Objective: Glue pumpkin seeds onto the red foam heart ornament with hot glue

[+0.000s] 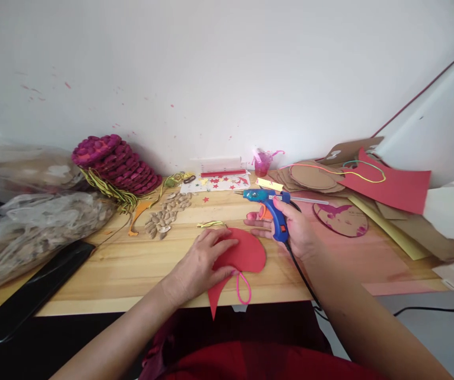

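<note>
A red paper piece point(246, 252) with a rounded right side and a pointed tail lies at the table's front edge. My left hand point(203, 261) rests on its left part, fingers bent over it. A pink cord loop point(244, 288) sticks out beneath my left thumb. My right hand point(296, 227) holds a blue glue gun point(276, 214) above the table, nozzle toward the left, with a clear glue stick point(310, 200) out of its back. A short yellow-green string point(212, 224) lies just behind the red piece.
Shells point(166, 216) lie left of centre, with stacked purple discs point(116, 163) and plastic bags point(45, 232) beyond. At the back are star stickers point(223, 182) and a pink cup point(262, 163). Cardboard ovals point(310, 177) and red sheets point(393, 184) sit right. A black cable point(304, 277) trails downward.
</note>
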Demonstrator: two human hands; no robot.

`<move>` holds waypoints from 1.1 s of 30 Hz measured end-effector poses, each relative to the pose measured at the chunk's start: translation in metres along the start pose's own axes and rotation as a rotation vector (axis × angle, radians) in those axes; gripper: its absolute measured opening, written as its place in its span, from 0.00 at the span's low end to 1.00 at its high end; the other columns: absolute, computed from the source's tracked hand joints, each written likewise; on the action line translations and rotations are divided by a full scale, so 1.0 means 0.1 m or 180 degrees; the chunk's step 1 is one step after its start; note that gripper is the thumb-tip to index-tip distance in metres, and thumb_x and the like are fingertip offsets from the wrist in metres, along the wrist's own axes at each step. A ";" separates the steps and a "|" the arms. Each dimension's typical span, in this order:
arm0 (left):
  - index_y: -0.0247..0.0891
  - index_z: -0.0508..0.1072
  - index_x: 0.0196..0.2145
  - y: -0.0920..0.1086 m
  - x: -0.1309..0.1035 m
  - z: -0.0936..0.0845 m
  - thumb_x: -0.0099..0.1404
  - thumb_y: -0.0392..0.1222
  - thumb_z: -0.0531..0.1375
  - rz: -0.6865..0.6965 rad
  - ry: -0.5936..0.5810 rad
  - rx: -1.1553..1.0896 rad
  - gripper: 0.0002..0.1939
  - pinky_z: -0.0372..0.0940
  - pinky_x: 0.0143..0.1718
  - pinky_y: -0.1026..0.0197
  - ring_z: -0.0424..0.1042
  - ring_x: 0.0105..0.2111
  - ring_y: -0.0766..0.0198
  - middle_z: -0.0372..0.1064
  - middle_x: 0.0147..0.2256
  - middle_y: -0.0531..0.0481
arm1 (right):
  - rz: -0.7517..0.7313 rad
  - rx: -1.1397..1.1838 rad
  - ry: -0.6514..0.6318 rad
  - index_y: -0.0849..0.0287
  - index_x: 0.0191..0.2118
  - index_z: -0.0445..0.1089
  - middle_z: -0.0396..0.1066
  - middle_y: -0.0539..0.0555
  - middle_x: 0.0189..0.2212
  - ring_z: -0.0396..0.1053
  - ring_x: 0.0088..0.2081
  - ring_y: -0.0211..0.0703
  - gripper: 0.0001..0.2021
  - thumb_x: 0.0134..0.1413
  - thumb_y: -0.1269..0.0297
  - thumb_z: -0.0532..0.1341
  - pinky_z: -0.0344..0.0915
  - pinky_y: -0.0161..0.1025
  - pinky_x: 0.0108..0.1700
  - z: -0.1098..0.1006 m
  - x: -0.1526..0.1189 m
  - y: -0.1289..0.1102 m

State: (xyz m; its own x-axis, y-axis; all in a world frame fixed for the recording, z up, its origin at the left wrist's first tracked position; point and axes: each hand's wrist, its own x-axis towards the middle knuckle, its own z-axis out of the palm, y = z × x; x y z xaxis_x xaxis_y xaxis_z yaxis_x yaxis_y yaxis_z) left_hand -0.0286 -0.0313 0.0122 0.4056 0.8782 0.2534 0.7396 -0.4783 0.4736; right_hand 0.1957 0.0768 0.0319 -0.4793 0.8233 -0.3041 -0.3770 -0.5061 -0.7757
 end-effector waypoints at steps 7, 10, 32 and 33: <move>0.47 0.65 0.61 0.07 -0.02 0.05 0.62 0.50 0.65 -0.0284 0.0159 0.0150 0.31 0.57 0.59 0.37 0.58 0.61 0.43 0.59 0.62 0.39 | 0.0005 0.0097 -0.0112 0.58 0.33 0.73 0.80 0.61 0.32 0.78 0.44 0.55 0.17 0.63 0.53 0.54 0.73 0.49 0.46 -0.05 0.01 -0.01; 0.47 0.62 0.63 0.10 -0.02 0.05 0.61 0.48 0.66 -0.0284 0.0116 0.0104 0.35 0.55 0.61 0.37 0.55 0.63 0.42 0.57 0.63 0.39 | 0.0004 0.0058 -0.0089 0.58 0.32 0.73 0.80 0.61 0.32 0.78 0.44 0.55 0.17 0.63 0.53 0.54 0.74 0.48 0.45 -0.05 0.01 -0.01; 0.44 0.49 0.67 -0.02 0.14 0.17 0.62 0.44 0.66 -0.0098 0.0467 -0.0009 0.42 0.61 0.61 0.42 0.59 0.62 0.48 0.56 0.63 0.38 | 0.0357 0.0663 -0.0866 0.59 0.33 0.72 0.78 0.61 0.36 0.76 0.47 0.58 0.22 0.64 0.49 0.49 0.67 0.60 0.52 0.02 -0.08 -0.06; 0.45 0.48 0.68 -0.03 0.16 0.16 0.62 0.42 0.67 -0.0034 0.0430 -0.0125 0.44 0.61 0.61 0.42 0.59 0.62 0.49 0.56 0.64 0.39 | 0.0371 0.0684 -0.0969 0.58 0.33 0.71 0.78 0.61 0.36 0.75 0.47 0.59 0.22 0.64 0.48 0.49 0.67 0.61 0.52 0.02 -0.08 -0.05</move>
State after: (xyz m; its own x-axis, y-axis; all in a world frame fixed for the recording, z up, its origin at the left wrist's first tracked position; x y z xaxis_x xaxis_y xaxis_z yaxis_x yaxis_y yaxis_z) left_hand -0.0160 -0.0159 0.0014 0.3198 0.8771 0.3584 0.7208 -0.4707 0.5088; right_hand 0.1999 0.0723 0.0395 -0.7298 0.6595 -0.1802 -0.4481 -0.6605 -0.6024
